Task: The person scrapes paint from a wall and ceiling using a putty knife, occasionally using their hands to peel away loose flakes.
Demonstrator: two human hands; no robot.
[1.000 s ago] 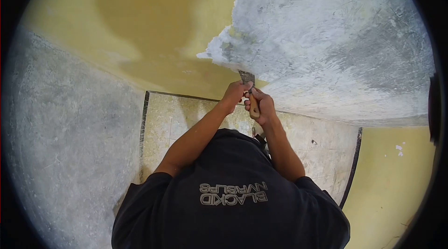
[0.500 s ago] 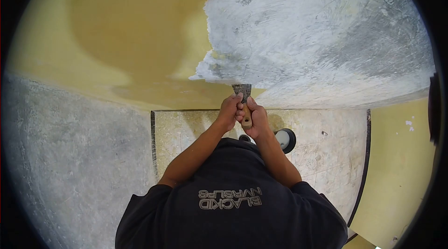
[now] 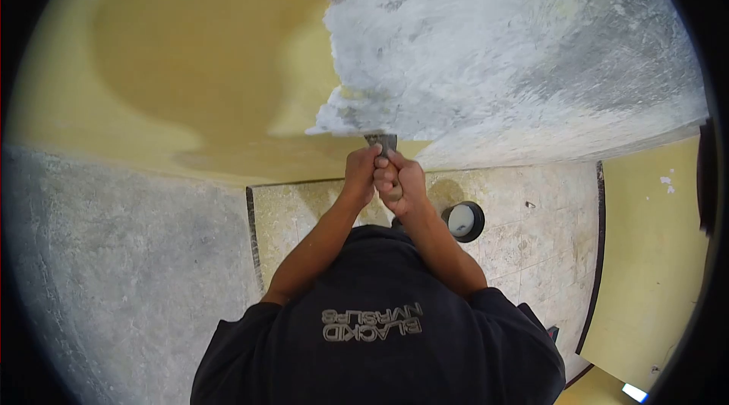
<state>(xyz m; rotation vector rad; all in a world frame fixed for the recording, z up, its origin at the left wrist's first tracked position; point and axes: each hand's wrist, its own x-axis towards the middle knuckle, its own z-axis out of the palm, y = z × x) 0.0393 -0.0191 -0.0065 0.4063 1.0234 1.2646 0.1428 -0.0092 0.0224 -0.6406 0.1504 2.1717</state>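
Both my hands, left hand (image 3: pixel 359 170) and right hand (image 3: pixel 400 186), clench the scraper (image 3: pixel 383 148), blade at the scraped patch's (image 3: pixel 501 56) near edge on the yellow wall (image 3: pixel 190 63). Right of them, the round tub (image 3: pixel 464 221) holds something pale; it shows fuller than before.

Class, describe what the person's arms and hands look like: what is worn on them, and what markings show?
Both hands, left hand and right hand, are bare: no gloves or rings are visible. The forearms are uncovered; short dark sleeves of a T-shirt end near the elbows. Grey block lettering marks the shirt.
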